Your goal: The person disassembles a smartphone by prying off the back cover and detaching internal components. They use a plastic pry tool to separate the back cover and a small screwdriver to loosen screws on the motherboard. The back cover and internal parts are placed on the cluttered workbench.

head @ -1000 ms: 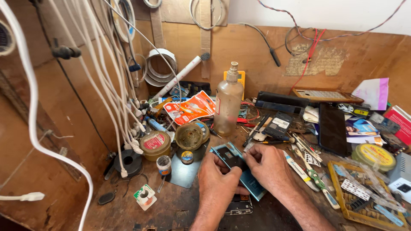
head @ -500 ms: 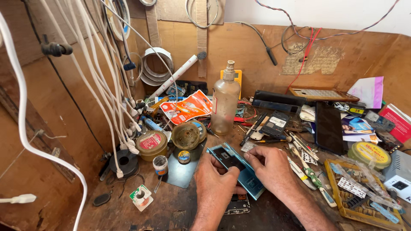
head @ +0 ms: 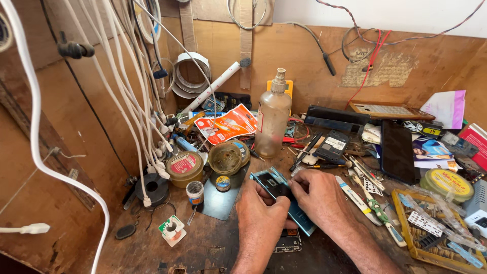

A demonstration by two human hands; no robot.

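Both hands, left hand (head: 261,213) and right hand (head: 319,195), pinch-grip our opened phone (head: 278,186) at bench centre; we judge a slip could knock the spray bottle (head: 272,119) of cloudy liquid or the open tin (head: 224,158), contents unclear, while the yellow tray (head: 401,223) holds small parts.

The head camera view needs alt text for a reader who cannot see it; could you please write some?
Two bare hands, left hand and right hand, grip an opened blue phone over a cluttered wooden workbench. Behind it stand a clear plastic bottle and round tins; white cables hang at left.
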